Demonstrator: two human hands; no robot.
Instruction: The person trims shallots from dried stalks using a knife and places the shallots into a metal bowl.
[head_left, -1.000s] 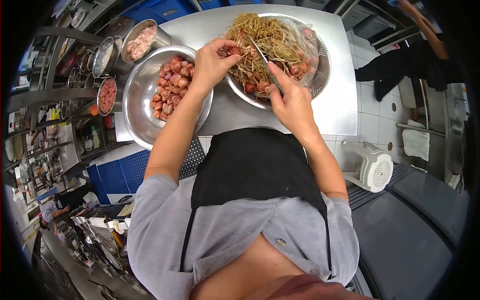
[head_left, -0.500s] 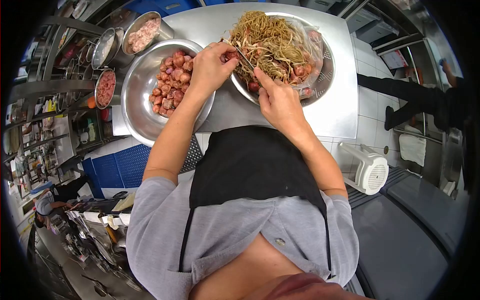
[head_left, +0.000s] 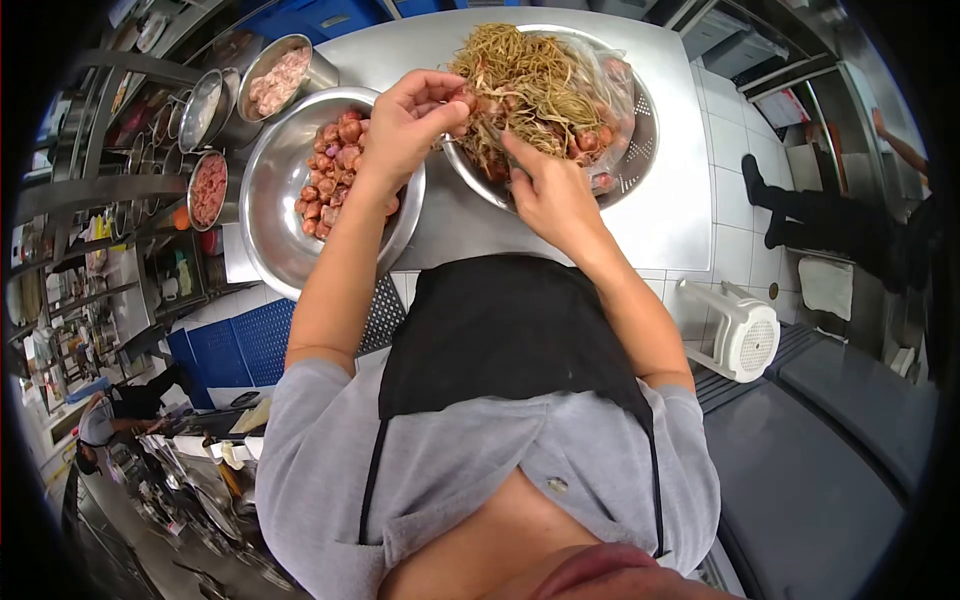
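Observation:
Between the thumb and fingers of my left hand (head_left: 410, 125) is a reddish shallot (head_left: 464, 97), held at the left edge of the perforated metal colander (head_left: 648, 150). My right hand (head_left: 553, 190) is closed around a knife, its handle mostly hidden and its blade hard to make out near the shallot. Dried stringy stalks (head_left: 530, 80) with shallots on them fill the colander, partly in a clear plastic bag (head_left: 615, 95). Left of it stands a wide steel bowl (head_left: 270, 190) with several trimmed shallots (head_left: 330, 180), partly under my left forearm.
Both vessels stand on a steel table (head_left: 685, 200). Metal pots of pale meat (head_left: 280, 82) and pink minced meat (head_left: 209, 190) are at the left. A white stool (head_left: 750, 340) is at the right. One person (head_left: 840, 215) is at far right, another (head_left: 100, 420) at far left.
My left hand has moved slightly left and up with the shallot, and the knife blade has turned downward beside the stalks. The person at far right has shifted position.

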